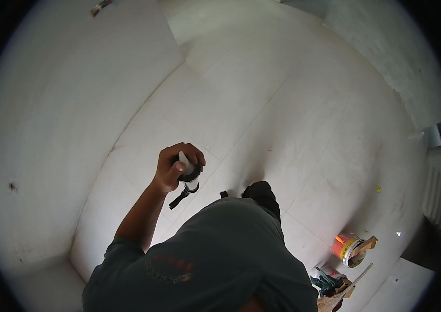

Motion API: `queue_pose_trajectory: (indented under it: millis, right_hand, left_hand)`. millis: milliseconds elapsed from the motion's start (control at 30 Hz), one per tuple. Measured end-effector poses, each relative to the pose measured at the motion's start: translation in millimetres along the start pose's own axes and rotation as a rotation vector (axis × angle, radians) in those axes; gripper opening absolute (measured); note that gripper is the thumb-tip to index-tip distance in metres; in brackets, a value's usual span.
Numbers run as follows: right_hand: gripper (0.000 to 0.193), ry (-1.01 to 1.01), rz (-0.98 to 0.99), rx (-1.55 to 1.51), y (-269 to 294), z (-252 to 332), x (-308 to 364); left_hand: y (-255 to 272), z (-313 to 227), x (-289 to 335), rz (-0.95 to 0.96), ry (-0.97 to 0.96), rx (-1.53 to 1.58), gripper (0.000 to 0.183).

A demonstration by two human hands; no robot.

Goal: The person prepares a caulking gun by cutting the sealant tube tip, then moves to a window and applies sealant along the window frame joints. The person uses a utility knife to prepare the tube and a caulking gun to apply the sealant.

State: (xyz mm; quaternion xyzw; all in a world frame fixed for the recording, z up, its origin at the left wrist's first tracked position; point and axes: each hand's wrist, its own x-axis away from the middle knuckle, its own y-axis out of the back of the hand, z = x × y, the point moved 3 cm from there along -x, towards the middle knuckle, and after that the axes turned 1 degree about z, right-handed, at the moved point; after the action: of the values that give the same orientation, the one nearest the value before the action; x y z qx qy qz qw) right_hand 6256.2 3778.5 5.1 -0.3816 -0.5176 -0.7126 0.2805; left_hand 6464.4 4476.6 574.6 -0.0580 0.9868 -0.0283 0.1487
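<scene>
Head view: the left hand (169,165) is clasping a cylinder (192,184) between thumb and curled fingers (194,152), holding it over the floor (241,114) ahead of the shirt (220,255); its strap (179,199) is dangling. The right hand's grip one cannot tell.

From head height, the fisheye view is facing steeply downward — taking in the dark grey-green cloth shirt (225,244) up close, the pale, seamed floor (282,119) farther off.

The left hand (169,162) has room over the far floor (251,104); a wall (69,114) bounds the left, a bucket (342,246) stands near right, and what seems a radiator (436,195) lines the dim right.
</scene>
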Motion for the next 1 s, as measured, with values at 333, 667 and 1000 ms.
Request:
queue_pose_trajectory:
  millis: [333, 667, 1000]
  right_hand:
    - [0.062, 0.049, -0.232, 0.338, 266, 50, -304]
    - [0.04, 0.455, -0.689, -0.302, 681, 356, -399]
    - [0.062, 0.167, -0.217, 0.163, 544, 219, -515]
  left_hand:
    - [-18, 224, -121, 0.027, -0.046, -0.028, 0.066]
    - [-58, 310, -257, -0.018, -0.058, 0.031, 0.072]
    - [-94, 352, -487, 0.024, -0.088, -0.024, 0.063]
